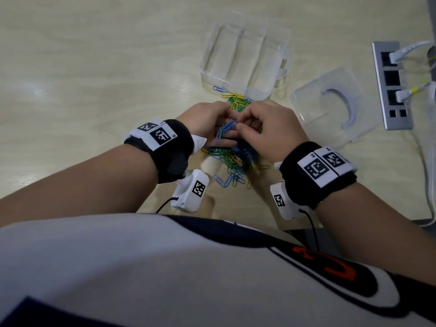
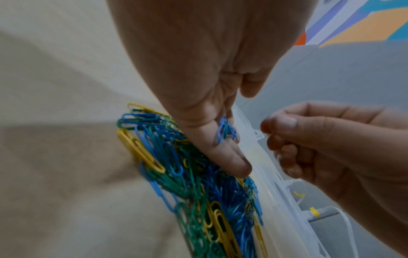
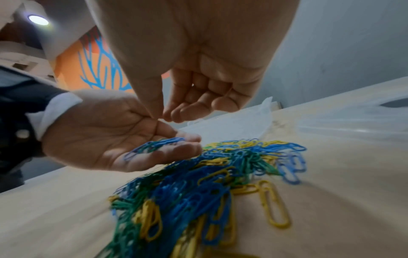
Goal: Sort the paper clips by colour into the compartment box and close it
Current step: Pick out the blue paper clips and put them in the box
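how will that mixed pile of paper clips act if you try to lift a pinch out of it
The pile of paper clips looks interlocked, so a pinch would probably drag neighbours along. The thin, smooth wire likely slips from fingertips; the left hand cups blue clips on its palm. Each seems light and scatters easily.

I get soft, even light in the head view, with pale glare patches on the desk [image 1: 70, 67] at left. My wrist views look dimmer; a ceiling lamp [image 3: 38, 20] glows overhead. Near paper clips [image 3: 198, 200] smear, and edges bend.
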### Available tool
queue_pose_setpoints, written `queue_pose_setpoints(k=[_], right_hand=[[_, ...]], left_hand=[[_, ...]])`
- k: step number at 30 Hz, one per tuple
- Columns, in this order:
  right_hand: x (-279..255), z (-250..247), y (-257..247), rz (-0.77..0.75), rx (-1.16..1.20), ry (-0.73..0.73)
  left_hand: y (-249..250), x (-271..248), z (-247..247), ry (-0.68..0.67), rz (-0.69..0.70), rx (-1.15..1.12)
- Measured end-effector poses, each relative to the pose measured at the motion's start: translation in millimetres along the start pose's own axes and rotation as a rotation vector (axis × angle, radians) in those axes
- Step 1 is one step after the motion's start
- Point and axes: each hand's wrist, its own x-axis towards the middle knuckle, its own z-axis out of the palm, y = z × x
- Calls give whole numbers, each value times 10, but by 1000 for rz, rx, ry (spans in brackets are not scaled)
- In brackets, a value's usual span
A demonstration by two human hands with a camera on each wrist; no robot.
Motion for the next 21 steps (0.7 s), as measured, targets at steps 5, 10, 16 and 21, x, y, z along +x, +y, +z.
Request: queue_pose_setpoints(k=[5, 10, 16, 21], right_hand=[[14, 185, -104, 54, -158, -144], [1, 279, -133, 76, -191, -120], [-10, 157, -163, 114, -107, -108], [38, 211, -160, 132, -154, -118]], left_hand=[[-8, 52, 4, -2, -1, -53], [-22, 51, 41, 20, -20, -85], [-35, 40, 66, 18, -34, -87], [-49, 41, 74, 9, -28, -111]])
